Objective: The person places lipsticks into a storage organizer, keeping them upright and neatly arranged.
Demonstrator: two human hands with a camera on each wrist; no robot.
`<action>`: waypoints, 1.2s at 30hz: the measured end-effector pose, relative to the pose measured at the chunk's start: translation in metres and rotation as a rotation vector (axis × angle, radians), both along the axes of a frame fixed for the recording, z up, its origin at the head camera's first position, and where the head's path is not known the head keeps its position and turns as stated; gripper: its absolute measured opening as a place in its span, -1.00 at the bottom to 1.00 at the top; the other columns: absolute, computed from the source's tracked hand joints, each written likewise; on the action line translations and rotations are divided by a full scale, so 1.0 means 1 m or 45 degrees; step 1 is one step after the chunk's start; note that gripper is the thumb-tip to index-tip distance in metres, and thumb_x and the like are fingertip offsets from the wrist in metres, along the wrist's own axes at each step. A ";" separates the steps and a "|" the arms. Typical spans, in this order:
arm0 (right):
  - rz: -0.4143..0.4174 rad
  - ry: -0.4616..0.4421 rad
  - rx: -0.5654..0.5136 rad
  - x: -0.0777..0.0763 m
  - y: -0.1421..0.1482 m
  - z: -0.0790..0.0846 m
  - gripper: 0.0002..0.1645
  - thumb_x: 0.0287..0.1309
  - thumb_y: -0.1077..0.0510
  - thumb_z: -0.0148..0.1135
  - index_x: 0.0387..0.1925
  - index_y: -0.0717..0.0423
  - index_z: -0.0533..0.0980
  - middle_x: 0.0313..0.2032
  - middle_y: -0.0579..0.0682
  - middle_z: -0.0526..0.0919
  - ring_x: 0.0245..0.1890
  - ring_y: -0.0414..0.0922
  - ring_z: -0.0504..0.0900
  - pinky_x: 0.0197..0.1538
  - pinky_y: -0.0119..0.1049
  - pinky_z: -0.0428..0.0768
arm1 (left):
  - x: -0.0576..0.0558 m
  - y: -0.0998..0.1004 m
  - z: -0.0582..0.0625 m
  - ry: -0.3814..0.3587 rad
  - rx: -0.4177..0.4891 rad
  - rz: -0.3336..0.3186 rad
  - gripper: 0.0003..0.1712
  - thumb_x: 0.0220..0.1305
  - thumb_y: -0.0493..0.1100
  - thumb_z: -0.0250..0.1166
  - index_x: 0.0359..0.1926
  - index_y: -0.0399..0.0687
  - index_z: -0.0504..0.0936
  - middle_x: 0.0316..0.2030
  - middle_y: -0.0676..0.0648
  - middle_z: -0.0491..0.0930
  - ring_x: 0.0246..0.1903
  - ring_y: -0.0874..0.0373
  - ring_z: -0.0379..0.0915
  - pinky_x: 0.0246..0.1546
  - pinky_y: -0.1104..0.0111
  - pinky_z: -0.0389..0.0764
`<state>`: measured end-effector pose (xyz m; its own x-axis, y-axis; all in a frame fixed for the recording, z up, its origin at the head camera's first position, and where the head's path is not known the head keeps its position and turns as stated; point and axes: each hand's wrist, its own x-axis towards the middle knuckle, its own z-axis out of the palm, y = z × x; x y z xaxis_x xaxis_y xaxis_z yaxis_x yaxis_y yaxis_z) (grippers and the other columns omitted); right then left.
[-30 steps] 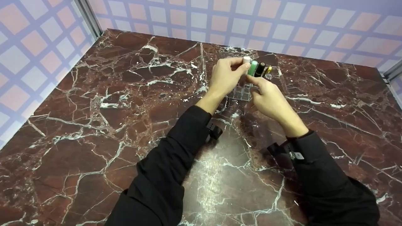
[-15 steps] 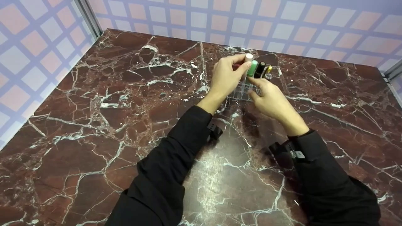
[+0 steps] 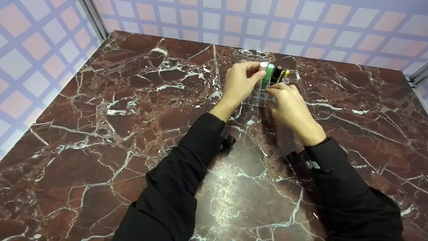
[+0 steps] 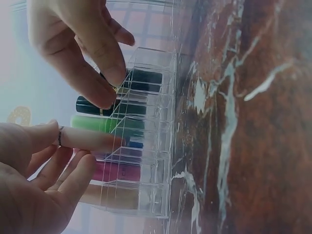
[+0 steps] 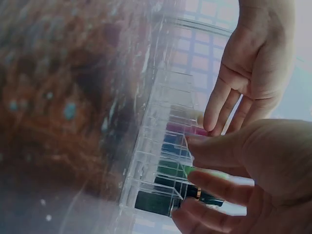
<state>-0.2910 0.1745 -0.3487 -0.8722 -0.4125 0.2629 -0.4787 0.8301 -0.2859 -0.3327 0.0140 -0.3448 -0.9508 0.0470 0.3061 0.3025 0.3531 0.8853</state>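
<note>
My left hand (image 3: pixel 239 80) pinches a lip gloss tube (image 3: pixel 263 66) with a pale cap between thumb and fingers. In the left wrist view the lip gloss tube (image 4: pixel 90 140) reaches into a clear compartmented organizer (image 4: pixel 168 161), its lower end seen through the plastic. My right hand (image 3: pixel 290 102) is at the organizer's front right, fingertips close to the clear wall; contact cannot be made out surely. Beside the pinched tube stand a green tube (image 3: pixel 268 73), a black tube (image 3: pixel 276 74) and a gold-topped one (image 3: pixel 285 74).
A magenta tube (image 4: pixel 117 170) and a tan tube (image 4: pixel 114 196) stand in the organizer's other compartments, mostly behind my left hand in the head view. Underneath is a dark red marbled tabletop (image 3: pixel 117 147). A checkered wall panel (image 3: pixel 187 20) rises behind it.
The lip gloss tube rose slightly, then came down again in my left hand. My right hand has drawn a little to the right, uncovering more of the green tube and the organizer's front.
</note>
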 end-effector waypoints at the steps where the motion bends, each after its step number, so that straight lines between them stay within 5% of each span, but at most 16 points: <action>1: 0.007 0.021 0.009 0.000 0.000 -0.001 -0.58 0.05 0.31 0.25 0.01 0.29 0.51 0.05 0.19 0.50 -0.03 0.18 0.39 0.07 0.02 0.34 | 0.000 0.000 0.000 -0.003 -0.002 0.003 -0.73 0.15 -0.13 0.33 -0.09 0.00 0.65 -0.26 0.13 0.64 -0.34 0.33 0.50 -0.28 0.58 0.48; 12: 0.059 0.088 0.097 0.003 0.002 -0.005 -0.45 0.02 0.33 0.24 0.12 0.30 0.42 0.08 0.24 0.43 -0.05 0.23 0.34 0.03 0.05 0.38 | 0.000 0.001 -0.001 -0.047 -0.099 -0.020 -0.77 0.15 -0.16 0.33 -0.13 -0.03 0.66 -0.23 0.10 0.65 -0.32 0.34 0.50 -0.24 0.58 0.47; 36: 0.058 0.077 0.172 0.006 0.001 -0.005 -0.53 -0.02 0.36 0.23 0.02 0.23 0.47 0.11 0.20 0.40 -0.05 0.21 0.32 -0.15 0.10 0.52 | 0.001 -0.002 -0.004 -0.090 -0.195 0.041 -0.80 0.12 -0.09 0.36 -0.19 0.07 0.68 -0.26 0.13 0.65 -0.30 0.32 0.49 -0.18 0.48 0.44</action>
